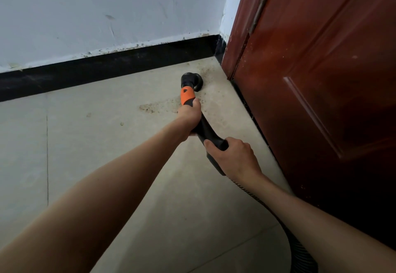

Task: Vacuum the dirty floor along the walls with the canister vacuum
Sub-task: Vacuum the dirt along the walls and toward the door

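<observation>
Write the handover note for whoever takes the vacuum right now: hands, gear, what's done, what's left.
Left hand grips the black vacuum wand just below its orange collar. Right hand grips the wand's rear end, where the ribbed black hose trails back.
Round black brush nozzle sits on the beige tiled floor near the corner by the red-brown wooden door.
Left: brown grit patch beside the wand and specks in the corner.

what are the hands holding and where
Both grip the vacuum wand: left hand just behind the orange collar, right hand further back, near the hose.
</observation>
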`<state>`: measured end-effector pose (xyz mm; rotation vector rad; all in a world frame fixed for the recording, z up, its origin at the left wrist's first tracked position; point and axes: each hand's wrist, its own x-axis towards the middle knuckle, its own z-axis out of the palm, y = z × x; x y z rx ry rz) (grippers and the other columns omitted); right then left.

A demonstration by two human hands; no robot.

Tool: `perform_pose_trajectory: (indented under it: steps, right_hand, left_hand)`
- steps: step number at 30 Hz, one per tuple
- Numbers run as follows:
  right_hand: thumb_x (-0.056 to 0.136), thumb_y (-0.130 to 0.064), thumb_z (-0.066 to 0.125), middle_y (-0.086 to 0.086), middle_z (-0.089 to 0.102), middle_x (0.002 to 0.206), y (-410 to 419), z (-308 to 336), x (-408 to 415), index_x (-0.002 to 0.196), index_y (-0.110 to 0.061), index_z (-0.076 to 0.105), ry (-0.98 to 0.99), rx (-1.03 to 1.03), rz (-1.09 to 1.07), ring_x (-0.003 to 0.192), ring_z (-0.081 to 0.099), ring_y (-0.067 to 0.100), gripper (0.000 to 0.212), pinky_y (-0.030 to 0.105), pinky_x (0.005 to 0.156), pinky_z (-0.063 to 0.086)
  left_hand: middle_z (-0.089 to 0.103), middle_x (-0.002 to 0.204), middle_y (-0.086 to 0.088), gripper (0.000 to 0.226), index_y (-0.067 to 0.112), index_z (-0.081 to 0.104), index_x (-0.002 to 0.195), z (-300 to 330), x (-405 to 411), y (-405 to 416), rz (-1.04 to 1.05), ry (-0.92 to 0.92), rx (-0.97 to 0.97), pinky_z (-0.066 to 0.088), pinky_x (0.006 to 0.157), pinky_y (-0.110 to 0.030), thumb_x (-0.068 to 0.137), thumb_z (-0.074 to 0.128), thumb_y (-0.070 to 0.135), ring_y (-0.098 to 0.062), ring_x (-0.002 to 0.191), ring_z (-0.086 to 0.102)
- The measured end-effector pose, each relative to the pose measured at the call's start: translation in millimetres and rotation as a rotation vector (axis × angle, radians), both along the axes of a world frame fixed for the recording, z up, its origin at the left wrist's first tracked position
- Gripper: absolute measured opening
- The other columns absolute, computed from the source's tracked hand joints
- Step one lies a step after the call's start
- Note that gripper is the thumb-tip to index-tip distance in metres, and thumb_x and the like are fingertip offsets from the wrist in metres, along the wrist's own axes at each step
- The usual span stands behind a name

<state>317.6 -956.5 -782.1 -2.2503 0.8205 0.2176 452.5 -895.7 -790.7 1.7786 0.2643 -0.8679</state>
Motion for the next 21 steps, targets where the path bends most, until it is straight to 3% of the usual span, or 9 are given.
perform_pose_trajectory:
  steps: [7, 13, 21]
  right_hand:
    - [0.086, -0.065, 0.050, -0.001, 0.058, 0.076, 23.6, -1.7, 21.2, 0.081, -0.020, 0.054, 0.013, 0.029, 0.104, 0.069, 0.060, 0.019, 0.045, 0.032, 0.059, 0.047]
    - [0.086, -0.066, 0.049, 0.000, 0.060, 0.077, 73.6, 1.8, 43.8, 0.085, -0.018, 0.054, 0.043, 0.055, 0.237, 0.070, 0.061, 0.020, 0.049, 0.035, 0.063, 0.051]
    - [0.087, -0.067, 0.046, 0.000, 0.057, 0.077, 132.0, 6.6, 36.6, 0.091, -0.016, 0.053, 0.089, -0.001, 0.393, 0.074, 0.060, 0.024, 0.052, 0.033, 0.061, 0.046]
  left_hand:
    - [0.050, 0.084, -0.010, 0.032, 0.009, 0.035, 0.108, 1.3, 16.0, 32.1, 0.083, 0.009, 0.041, 0.049, 0.075, -0.037, 0.101, 0.032, 0.041, -0.026, 0.091, 0.056]
    - [0.049, 0.111, -0.013, 0.041, 0.009, 0.036, 0.128, 0.1, 31.1, 98.3, 0.191, 0.023, 0.050, 0.047, 0.078, -0.040, 0.101, 0.034, 0.039, -0.028, 0.099, 0.052]
    - [0.052, 0.101, -0.012, 0.037, 0.010, 0.039, 0.121, -7.7, 20.2, 169.3, 0.347, 0.076, 0.075, 0.048, 0.076, -0.042, 0.098, 0.036, 0.040, -0.029, 0.096, 0.054]
